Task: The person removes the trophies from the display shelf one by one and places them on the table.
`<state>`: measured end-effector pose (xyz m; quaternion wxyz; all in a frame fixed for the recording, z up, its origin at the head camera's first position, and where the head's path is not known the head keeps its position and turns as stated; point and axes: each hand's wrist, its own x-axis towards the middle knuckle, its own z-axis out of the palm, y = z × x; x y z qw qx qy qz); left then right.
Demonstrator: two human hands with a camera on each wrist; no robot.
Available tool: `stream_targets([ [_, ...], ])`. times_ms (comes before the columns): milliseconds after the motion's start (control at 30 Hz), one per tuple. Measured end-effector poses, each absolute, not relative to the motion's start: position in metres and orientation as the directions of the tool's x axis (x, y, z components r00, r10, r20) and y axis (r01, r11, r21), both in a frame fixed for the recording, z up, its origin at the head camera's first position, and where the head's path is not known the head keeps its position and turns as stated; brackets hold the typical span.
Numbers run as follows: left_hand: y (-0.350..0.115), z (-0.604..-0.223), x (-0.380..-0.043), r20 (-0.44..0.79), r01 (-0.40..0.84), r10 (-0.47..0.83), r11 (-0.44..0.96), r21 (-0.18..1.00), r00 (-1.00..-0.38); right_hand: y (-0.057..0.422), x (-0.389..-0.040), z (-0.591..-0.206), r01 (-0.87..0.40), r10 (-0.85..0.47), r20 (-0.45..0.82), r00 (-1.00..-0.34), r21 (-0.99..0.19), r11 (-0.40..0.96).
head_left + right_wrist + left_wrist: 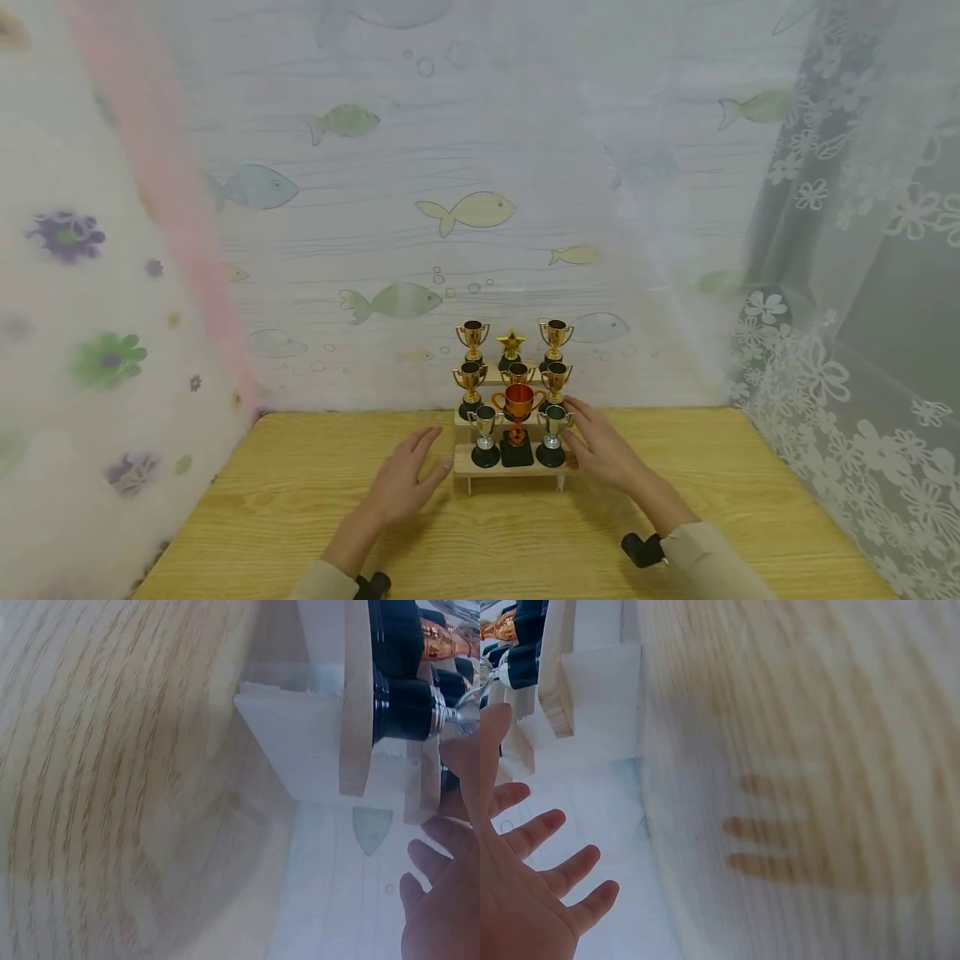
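A small tiered wooden stand [517, 472] holds several trophy cups on black bases. An orange cup [519, 400] is at the front middle, between a left silver cup [486, 425] and a right silver cup [553, 421]. Gold cups [471, 379] and a gold star trophy [512, 343] fill the higher tiers. My left hand [403, 483] hovers left of the stand, fingers spread and holding nothing. At the stand's right side is my right hand [606, 452], its fingers extended, close beside the right silver cup; whether it touches is unclear.
The stand is on a wood-grain table [330, 467], near its back edge. Behind hangs a pale fish-patterned cloth [480, 250]. White lace [840, 383] borders the right side and a flowered cloth [97, 333] the left. Dark wrist mounts [643, 550] sit below the wrists.
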<state>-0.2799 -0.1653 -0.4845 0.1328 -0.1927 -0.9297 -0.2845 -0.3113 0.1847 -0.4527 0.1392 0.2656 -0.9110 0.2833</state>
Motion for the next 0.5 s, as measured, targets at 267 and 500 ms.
stream_targets([
  [267,-0.162,-0.488,-0.277,0.330,0.397,0.242,0.720,0.570,-0.912,0.180,-0.316,-0.454,-0.558,-0.411,0.388,-0.825,-0.445,0.700],
  [500,-0.155,-0.490,-0.275,0.383,0.422,0.215,0.669,0.612,-0.898,0.179,-0.321,-0.457,-0.538,-0.388,0.378,-0.841,-0.498,0.681],
])
